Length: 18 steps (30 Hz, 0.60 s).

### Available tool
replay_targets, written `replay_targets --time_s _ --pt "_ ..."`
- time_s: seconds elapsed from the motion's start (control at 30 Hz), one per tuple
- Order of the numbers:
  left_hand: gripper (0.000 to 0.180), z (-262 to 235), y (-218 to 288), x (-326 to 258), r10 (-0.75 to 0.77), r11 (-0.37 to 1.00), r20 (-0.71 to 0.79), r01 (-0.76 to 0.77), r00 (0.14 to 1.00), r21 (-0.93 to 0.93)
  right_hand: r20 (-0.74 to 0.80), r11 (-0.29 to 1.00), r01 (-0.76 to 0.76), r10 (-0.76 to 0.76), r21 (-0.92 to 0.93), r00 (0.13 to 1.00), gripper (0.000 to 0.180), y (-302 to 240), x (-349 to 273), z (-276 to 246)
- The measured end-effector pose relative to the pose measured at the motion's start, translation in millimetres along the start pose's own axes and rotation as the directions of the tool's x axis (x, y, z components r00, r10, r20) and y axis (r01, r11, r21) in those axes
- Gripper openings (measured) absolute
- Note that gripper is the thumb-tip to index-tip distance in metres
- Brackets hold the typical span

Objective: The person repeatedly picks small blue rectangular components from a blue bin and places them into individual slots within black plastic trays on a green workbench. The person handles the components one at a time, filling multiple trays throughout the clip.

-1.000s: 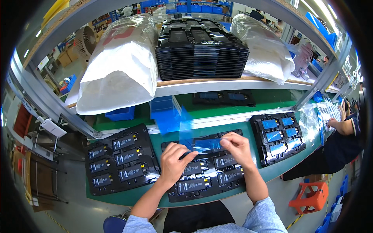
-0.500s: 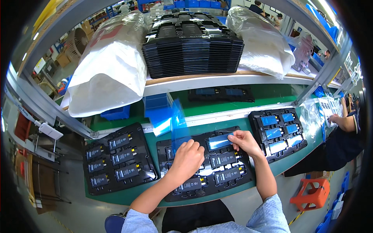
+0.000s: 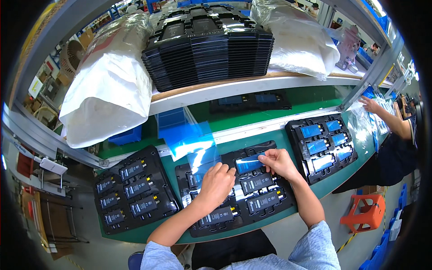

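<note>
A black plastic tray of flat black battery packs lies in front of me. Its far right pack is covered by a blue film strip. My right hand pinches this strip's right end between thumb and finger. Over the tray's left part, my left hand has its fingers closed at the lower edge of a clear blue film sheet. The fingertips are partly hidden. Uncovered battery packs sit below the strip, each with a small yellow-tipped connector.
On the left lies a tray of bare packs; on the right, stacked trays whose packs carry blue film. More blue sheets lie behind. A shelf above bears a tall tray stack and white bags. A co-worker's arm reaches in at right.
The view has shifted slightly. The strip under my right hand now lies flatter over its pack. The sheet at my left hand has tipped from nearly edge-on to broader view. The co-worker's hand has risen.
</note>
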State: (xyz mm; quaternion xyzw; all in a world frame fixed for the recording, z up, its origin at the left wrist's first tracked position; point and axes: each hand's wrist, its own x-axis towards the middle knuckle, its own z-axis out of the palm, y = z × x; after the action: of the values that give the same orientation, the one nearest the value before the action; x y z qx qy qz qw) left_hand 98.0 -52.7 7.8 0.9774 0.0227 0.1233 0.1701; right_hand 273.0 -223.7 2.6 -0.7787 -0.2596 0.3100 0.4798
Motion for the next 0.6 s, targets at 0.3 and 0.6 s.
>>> replay_targets --time_s 0.3,0.6 --pt "0.024 -0.2 -0.7 -0.2 -0.002 1.0 -0.005 0.002 1.0 -0.014 0.002 1.0 -0.001 0.001 -0.006 1.0 0.026 -0.1 0.4 0.5" --pt "0.024 -0.2 -0.2 0.9 -0.014 1.0 0.005 0.014 1.0 -0.011 -0.001 1.0 0.005 -0.005 0.012 1.0 0.026 3.4 1.6 1.2"
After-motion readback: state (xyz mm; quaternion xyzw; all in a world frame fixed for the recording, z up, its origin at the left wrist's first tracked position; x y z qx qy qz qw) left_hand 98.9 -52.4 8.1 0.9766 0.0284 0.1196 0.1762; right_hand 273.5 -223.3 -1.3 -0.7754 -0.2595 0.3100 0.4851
